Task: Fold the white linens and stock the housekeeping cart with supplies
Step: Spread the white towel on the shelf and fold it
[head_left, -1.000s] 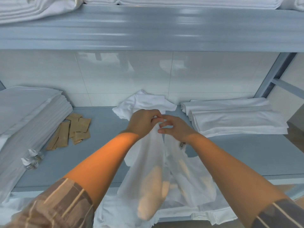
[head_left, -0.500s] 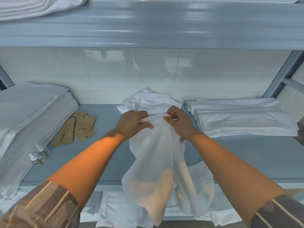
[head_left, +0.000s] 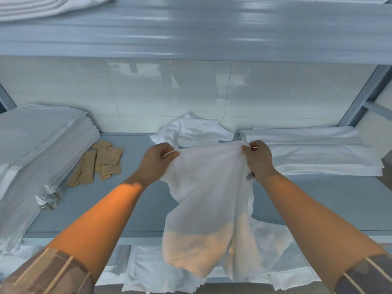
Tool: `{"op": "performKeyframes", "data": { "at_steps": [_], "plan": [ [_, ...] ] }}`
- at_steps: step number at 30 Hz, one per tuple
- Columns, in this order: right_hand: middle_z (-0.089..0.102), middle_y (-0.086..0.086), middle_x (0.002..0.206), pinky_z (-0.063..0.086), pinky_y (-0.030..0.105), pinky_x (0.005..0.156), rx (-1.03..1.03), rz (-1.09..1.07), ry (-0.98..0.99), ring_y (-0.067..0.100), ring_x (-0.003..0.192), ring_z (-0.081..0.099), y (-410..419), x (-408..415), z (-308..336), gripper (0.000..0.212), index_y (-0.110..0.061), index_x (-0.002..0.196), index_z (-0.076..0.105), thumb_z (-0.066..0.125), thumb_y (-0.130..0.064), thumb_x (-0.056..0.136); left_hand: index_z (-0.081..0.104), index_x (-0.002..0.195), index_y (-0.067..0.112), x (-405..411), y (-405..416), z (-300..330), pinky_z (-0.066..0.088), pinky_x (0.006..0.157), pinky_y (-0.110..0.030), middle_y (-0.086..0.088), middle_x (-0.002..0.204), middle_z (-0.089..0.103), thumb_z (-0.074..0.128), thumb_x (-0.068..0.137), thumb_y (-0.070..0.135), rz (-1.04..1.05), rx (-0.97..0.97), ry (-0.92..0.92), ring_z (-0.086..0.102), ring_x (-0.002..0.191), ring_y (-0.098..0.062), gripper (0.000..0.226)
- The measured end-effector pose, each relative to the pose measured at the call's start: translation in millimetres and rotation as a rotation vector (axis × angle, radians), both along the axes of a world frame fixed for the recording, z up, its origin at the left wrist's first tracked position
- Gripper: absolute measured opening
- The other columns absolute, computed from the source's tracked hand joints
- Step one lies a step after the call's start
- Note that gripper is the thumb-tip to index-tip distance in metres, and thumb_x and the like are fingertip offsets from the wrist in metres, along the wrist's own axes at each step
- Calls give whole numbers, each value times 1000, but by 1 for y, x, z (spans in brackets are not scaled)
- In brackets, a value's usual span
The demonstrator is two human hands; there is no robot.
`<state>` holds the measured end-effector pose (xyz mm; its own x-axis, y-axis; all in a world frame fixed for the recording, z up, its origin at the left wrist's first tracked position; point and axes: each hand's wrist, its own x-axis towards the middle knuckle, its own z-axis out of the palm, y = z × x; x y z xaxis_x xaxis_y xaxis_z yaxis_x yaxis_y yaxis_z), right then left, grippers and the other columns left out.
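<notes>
A thin white linen cloth point(head_left: 210, 200) hangs in the air above the grey shelf point(head_left: 140, 200). My left hand point(head_left: 156, 161) pinches its top left corner and my right hand point(head_left: 258, 157) pinches its top right corner, so the top edge is stretched between them. The cloth's lower part drapes past the shelf's front edge. A small label shows near my right wrist. Behind the cloth lies a crumpled white linen point(head_left: 191, 131) against the tiled wall.
A tall stack of folded white linens point(head_left: 36, 149) fills the left side. Brown paper sachets point(head_left: 99, 162) and small clear bottles point(head_left: 47, 198) lie beside it. Folded linens point(head_left: 314, 151) sit at the right. An upper shelf point(head_left: 191, 32) overhangs; more linens point(head_left: 148, 270) lie below.
My hands were together, bunching the cloth; they have moved apart, left and right, and lifted it, spreading the top edge open.
</notes>
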<state>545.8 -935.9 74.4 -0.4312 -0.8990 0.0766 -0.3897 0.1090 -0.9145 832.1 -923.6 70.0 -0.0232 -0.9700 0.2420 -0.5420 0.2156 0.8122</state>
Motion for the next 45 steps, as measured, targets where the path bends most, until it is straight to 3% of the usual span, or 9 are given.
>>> {"op": "performKeyframes", "data": {
  "at_steps": [5, 10, 14, 21, 30, 33, 36, 41, 45],
  "plan": [
    [54, 3, 87, 42, 27, 47, 8, 55, -407, 22, 64, 54, 20, 17, 18, 26, -21, 109, 54, 54, -5, 89, 61, 74, 10, -30, 1, 17, 37, 47, -14, 9, 59, 55, 63, 91, 23, 55, 28, 221, 46, 51, -5, 20],
    [66, 3, 86, 50, 19, 64, 18, 317, -617, 11, 74, 61, 39, 29, 43, 17, -10, 86, 68, 58, 3, 91, 67, 76, 23, -61, 8, 32, 39, 48, -9, 21, 61, 61, 60, 92, 20, -34, 102, 293, 52, 51, 5, 18],
    [69, 8, 91, 54, 20, 77, 33, 553, -738, 13, 82, 68, 54, 34, 56, 23, -2, 100, 68, 61, 12, 84, 72, 84, 17, -77, 17, 40, 43, 54, -11, 12, 73, 70, 64, 90, 18, -107, 141, 348, 61, 61, 0, 10],
    [61, 0, 68, 47, 28, 72, -52, 434, -34, 17, 69, 58, 60, 48, 62, 22, -22, 72, 66, 79, -5, 75, 74, 94, 10, -82, 33, 51, 53, 87, -37, -8, 93, 74, 63, 92, 18, -142, 187, 429, 68, 93, -26, 14],
    [56, -2, 55, 40, 17, 45, -38, 401, -47, 9, 41, 50, 58, 64, 47, 23, -17, 64, 59, 70, -2, 77, 74, 105, 18, -67, 50, 60, 46, 86, -24, -2, 99, 74, 71, 85, 18, -292, 232, 205, 66, 99, -17, 20],
    [55, -13, 68, 38, 16, 55, -94, 498, 29, 2, 56, 49, 62, 63, 45, 23, -25, 66, 59, 75, -12, 77, 75, 99, 17, -55, 50, 66, 45, 71, -8, 7, 90, 73, 74, 82, 12, -291, 216, 135, 65, 84, 2, 18],
    [64, -18, 104, 43, 21, 83, -127, 732, 16, 1, 97, 59, 65, 59, 48, 16, -17, 73, 61, 70, -15, 85, 73, 83, 23, -44, 53, 75, 44, 64, -7, 14, 73, 71, 76, 80, 11, -297, 150, 92, 63, 70, 4, 13],
    [52, 1, 70, 33, 27, 60, -13, 864, 27, 11, 65, 46, 72, 62, 43, 33, -2, 81, 63, 64, -33, 91, 70, 74, 29, -22, 57, 93, 49, 68, -20, 10, 75, 68, 76, 79, 8, -161, -16, 48, 61, 72, -7, 21],
    [47, 15, 67, 32, 30, 61, -153, 775, 173, 16, 62, 42, 74, 76, 33, 35, 3, 80, 62, 65, -30, 90, 66, 89, 29, -1, 60, 98, 40, 58, -19, 10, 78, 63, 68, 87, 27, -23, -107, -272, 59, 77, -12, 3]
  ]
}}
